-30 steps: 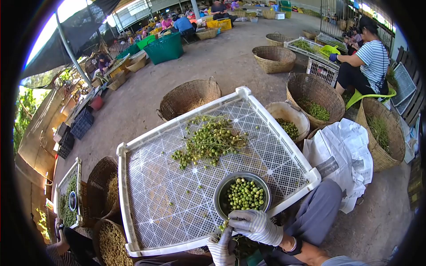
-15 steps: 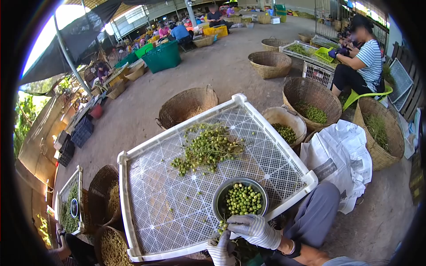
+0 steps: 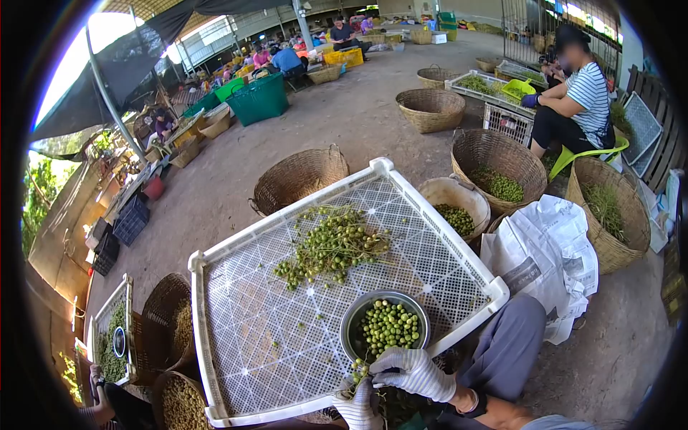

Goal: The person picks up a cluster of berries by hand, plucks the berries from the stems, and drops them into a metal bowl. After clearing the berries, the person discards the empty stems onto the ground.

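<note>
From the head view, I see my gloved left hand [image 3: 356,408] and right hand [image 3: 414,374] pinching a green-fruited sprig [image 3: 359,368] at the tray's [image 3: 247,337] six o'clock edge; the metal bowl [image 3: 352,330] sits at the sprig's one o'clock.

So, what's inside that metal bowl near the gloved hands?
Round green fruits are heaped in the metal bowl; whatever lies beneath the top ones is hidden.

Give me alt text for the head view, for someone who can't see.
Gloved left hand and right hand hold a sprig of green fruit by a metal bowl of loose fruit on a white mesh tray; a stemmed pile lies behind. Nearby: woven baskets, a seated co-worker.
</note>
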`<move>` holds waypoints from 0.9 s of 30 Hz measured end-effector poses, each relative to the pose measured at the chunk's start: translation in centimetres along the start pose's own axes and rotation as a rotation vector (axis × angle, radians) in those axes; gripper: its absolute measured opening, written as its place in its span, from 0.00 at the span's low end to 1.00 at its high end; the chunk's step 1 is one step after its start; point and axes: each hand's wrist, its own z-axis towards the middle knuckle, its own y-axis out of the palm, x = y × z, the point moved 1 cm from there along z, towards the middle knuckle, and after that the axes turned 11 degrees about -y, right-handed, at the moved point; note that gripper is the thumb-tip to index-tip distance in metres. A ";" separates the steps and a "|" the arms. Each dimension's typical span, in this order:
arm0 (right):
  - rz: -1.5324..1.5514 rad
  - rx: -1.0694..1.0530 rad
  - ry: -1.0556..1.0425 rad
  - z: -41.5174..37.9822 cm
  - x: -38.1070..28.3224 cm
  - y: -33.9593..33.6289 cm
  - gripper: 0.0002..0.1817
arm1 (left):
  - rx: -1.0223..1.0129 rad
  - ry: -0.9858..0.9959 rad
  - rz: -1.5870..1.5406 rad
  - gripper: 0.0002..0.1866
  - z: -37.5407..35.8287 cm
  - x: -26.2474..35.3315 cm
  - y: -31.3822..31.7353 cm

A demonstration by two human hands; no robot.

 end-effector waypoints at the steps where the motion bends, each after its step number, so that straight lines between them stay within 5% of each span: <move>1: 0.000 0.000 0.000 -0.1 0.1 0.1 0.14 | -0.004 -0.030 0.010 0.27 0.0 0.0 0.0; 4: 0.196 0.032 0.087 -0.3 0.4 0.5 0.13 | -0.026 -0.037 -0.040 0.27 0.0 -0.2 -0.2; 16: -0.107 0.046 -0.158 -0.3 -0.1 1.7 0.14 | -0.109 -0.186 -0.328 0.18 0.0 -1.3 -0.5; 19: 0.012 0.154 0.025 -0.7 -0.2 1.4 0.13 | -0.080 -0.235 -0.399 0.20 0.3 -2.8 -0.6; 23: -0.336 0.255 -0.002 1.0 -0.7 -0.6 0.17 | -0.045 -0.084 -0.163 0.22 -0.1 -1.2 -0.8; 27: -0.564 0.183 -0.208 1.5 -1.1 -1.5 0.23 | -0.070 -0.199 -0.154 0.20 0.0 0.7 -0.6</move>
